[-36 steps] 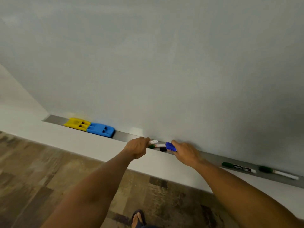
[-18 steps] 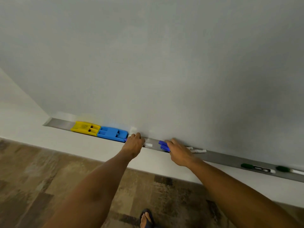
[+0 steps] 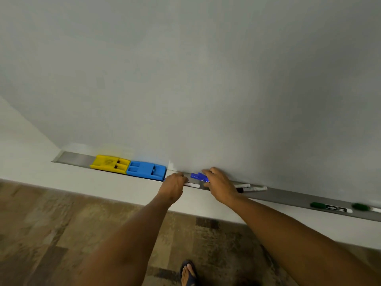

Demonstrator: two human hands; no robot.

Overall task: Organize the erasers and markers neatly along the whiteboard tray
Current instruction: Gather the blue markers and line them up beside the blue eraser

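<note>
A metal whiteboard tray (image 3: 74, 158) runs along the bottom of the whiteboard. A yellow eraser (image 3: 109, 163) and a blue eraser (image 3: 145, 170) sit end to end at its left part. My left hand (image 3: 175, 183) is closed on a white-barrelled marker (image 3: 192, 184) just right of the blue eraser. My right hand (image 3: 218, 185) grips a blue-capped marker (image 3: 199, 176), cap pointing left. Two more white markers (image 3: 250, 187) lie in the tray behind my right wrist. Two green-capped markers (image 3: 327, 207) (image 3: 362, 207) lie far right.
The whiteboard (image 3: 206, 79) fills the upper view. A white ledge (image 3: 103, 184) sits below the tray, above a brown patterned floor (image 3: 41, 234). My foot in a dark sandal (image 3: 188, 273) shows at the bottom edge.
Both hands have slid left along the tray, the left one reaching the blue eraser's right end. Two markers now lie uncovered behind my right wrist.
</note>
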